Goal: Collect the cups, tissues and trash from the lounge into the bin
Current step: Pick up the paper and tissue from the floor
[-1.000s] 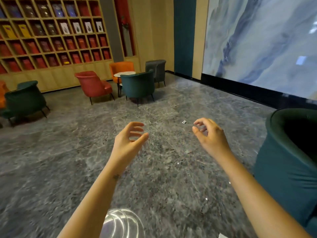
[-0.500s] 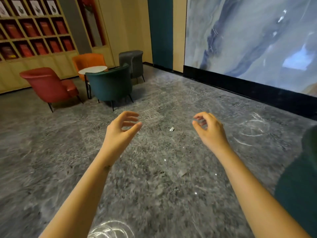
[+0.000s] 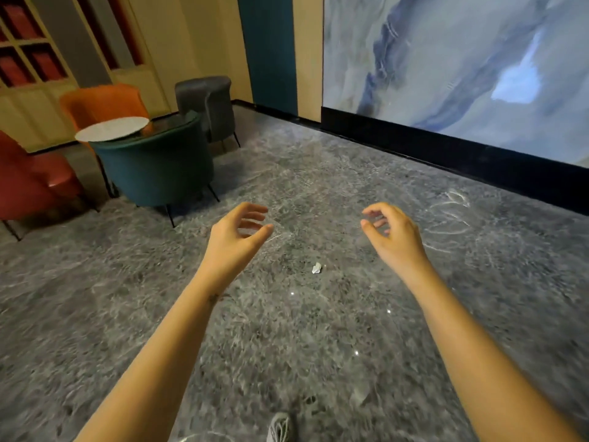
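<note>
A small crumpled white scrap of trash (image 3: 316,267) lies on the grey marbled floor, between my two forearms and a little nearer than my hands. My left hand (image 3: 237,237) hovers in the air to the scrap's upper left, fingers loosely curled, holding nothing. My right hand (image 3: 390,234) hovers to its upper right, fingers also loosely curled and empty. Neither hand touches the scrap. No bin or cup shows in this view.
A teal armchair (image 3: 159,164), an orange chair (image 3: 102,103), a red chair (image 3: 28,180) and a grey chair (image 3: 207,103) ring a round white table (image 3: 111,129) at the left. A marble wall with black skirting (image 3: 462,154) runs along the right. My shoe (image 3: 280,427) shows at the bottom.
The view has swung right and moved forward; the scrap now lies closer, below my hands. The teal chair at the right edge and the shiny object at the bottom have left the view.
</note>
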A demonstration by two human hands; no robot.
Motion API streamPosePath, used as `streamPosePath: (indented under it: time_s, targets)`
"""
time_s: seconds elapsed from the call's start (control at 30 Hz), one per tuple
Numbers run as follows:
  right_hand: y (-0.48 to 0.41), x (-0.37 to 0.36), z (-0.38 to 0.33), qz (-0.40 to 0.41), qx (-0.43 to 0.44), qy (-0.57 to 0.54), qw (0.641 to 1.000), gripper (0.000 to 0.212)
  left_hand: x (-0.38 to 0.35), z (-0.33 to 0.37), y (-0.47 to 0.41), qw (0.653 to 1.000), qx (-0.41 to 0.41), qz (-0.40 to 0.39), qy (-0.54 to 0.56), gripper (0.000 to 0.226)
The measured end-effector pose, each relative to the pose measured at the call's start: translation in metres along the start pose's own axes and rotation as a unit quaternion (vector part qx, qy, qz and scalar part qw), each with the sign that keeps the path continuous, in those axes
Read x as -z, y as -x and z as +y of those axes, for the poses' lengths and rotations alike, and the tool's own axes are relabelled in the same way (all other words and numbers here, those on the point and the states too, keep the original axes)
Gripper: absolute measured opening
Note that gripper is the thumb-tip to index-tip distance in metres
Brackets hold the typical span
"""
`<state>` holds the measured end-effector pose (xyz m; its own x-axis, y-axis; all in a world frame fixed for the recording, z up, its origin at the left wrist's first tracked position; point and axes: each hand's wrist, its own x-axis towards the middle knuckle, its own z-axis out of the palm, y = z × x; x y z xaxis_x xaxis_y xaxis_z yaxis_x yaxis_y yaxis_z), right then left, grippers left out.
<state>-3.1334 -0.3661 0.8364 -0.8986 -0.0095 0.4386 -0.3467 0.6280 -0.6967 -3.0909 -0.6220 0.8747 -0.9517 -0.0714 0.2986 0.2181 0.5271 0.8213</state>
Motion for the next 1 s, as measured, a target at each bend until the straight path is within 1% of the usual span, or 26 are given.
streamPosePath:
  time_s: [0.13,0.27,0.47,0.6,0.73,0.83,1.0]
  targets:
    - [-0.097,-0.054,0.035,0.005,-0.031,0.013,0.999,0.016,-0.007,-0.040,-0.134,0.999,-0.024,-0.047,-0.007,0.020]
    - [-0.174,-0.093,0.079,0.006,-0.077,0.017,0.997,0.017,-0.036,-0.075,-0.252,0.995,-0.025,-0.092,-0.002,0.019]
    - [-0.290,-0.171,0.168,-0.015,-0.111,0.000,0.994,0.018,-0.112,-0.151,-0.401,0.987,-0.019,-0.161,-0.006,0.020]
    - [-0.368,-0.240,0.246,-0.052,-0.102,-0.014,0.993,0.023,-0.173,-0.227,-0.494,0.981,-0.013,-0.194,-0.018,0.025]
    - [-0.427,-0.306,0.326,-0.082,-0.117,-0.022,0.989,0.028,-0.237,-0.306,-0.561,0.974,0.035,-0.222,-0.016,0.027]
    - [-0.455,-0.356,0.389,-0.078,-0.123,-0.031,0.989,0.030,-0.287,-0.371,-0.590,0.969,0.041,-0.242,-0.015,0.029]
    - [-0.449,-0.452,0.510,-0.054,-0.138,-0.037,0.988,0.031,-0.374,-0.500,-0.608,0.966,0.035,-0.257,0.004,0.036]
